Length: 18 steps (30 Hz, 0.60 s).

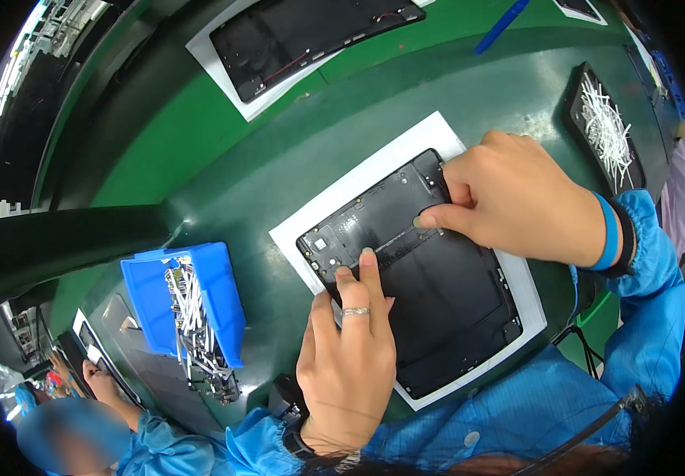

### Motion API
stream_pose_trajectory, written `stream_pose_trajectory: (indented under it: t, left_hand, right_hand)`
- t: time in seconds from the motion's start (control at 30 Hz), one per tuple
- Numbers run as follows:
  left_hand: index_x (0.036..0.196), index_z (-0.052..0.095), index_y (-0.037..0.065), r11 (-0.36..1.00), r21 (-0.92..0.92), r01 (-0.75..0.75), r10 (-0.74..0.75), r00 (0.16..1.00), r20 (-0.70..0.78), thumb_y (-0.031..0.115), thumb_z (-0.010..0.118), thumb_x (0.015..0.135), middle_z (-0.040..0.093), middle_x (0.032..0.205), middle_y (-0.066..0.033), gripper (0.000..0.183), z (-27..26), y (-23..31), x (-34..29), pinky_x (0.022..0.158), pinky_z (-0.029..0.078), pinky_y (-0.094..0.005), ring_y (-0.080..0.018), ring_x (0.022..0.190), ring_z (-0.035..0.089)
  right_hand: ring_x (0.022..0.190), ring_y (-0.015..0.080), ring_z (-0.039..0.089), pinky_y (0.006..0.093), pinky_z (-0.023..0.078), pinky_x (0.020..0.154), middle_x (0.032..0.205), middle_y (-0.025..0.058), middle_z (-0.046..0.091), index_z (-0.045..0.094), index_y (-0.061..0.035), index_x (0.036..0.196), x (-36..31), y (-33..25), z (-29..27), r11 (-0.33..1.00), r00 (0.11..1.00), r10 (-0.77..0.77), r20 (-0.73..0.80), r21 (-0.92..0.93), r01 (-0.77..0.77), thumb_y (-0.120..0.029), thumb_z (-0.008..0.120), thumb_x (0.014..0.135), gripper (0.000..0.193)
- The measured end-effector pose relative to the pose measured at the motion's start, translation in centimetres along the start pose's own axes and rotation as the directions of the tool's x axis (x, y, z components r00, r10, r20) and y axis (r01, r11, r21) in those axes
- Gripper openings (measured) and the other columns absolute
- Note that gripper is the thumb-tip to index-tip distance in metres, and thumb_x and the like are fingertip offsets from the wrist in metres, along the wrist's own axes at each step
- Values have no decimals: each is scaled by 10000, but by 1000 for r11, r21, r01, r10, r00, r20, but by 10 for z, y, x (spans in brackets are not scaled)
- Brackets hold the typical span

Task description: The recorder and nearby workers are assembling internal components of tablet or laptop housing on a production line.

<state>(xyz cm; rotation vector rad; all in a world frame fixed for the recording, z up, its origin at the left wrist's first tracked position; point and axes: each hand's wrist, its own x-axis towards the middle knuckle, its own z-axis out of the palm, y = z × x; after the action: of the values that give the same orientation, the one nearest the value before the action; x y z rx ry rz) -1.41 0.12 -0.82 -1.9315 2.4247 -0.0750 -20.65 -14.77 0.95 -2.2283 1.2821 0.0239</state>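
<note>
A black tablet back housing (453, 309) lies at a slant on a white sheet (303, 230) in front of me, its inner side up. Small metal spots and cut-outs show along its rim. My left hand (348, 361), with a ring on one finger, rests its outstretched fingertips on the housing's left part, beside a thin pale line. At the upper right of the housing, my right hand (521, 194) has its fingers curled in and the thumb laid on the surface at that line's other end. Whatever sits between those fingers is hidden.
A blue bin (235, 309) of white strips with metal ends stands left. A black tray (576, 119) of white strips sits far right. Beyond are another black housing (295, 47) and a blue pen (502, 25). A co-worker's hand (104, 386) appears lower left.
</note>
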Motion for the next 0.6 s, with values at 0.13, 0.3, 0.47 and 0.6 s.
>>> stream_pose_trajectory:
  t: [0.13,0.3,0.47,0.6]
  left_hand:
    - [1343,689,41,998,-50,26,-31,995,-93,168,792,855,640,1169,-82,515,1,1,-1,710,584,-331,-238,909,649]
    - [1364,665,35,996,-85,33,-42,994,-104,179,764,888,625,1196,-89,508,2,4,-6,714,593,-346,-253,928,635]
    - [1382,639,47,963,-263,52,-100,980,-173,194,746,931,608,1248,-127,486,4,-4,-14,732,602,-405,-304,947,642]
    - [1096,644,48,851,-410,328,-387,920,-67,300,782,926,605,1115,-161,334,-12,4,-61,662,565,-469,-370,835,669]
  right_hand:
    - [623,401,672,482,537,625,627,186,657,697,-12,655,-5,7,-3,998,998,51,21,-38,-50,-401,828,851,454]
    - [640,389,675,473,530,628,638,180,660,658,-22,634,-15,12,-2,996,992,92,90,-3,-92,-429,827,851,492]
    - [562,320,629,428,474,563,580,119,618,630,-48,657,-19,18,4,997,997,-75,-24,20,75,-401,834,865,457]
    - [735,352,705,442,551,692,741,152,704,673,-12,855,-17,11,-25,972,990,-118,-75,196,131,-419,800,892,428]
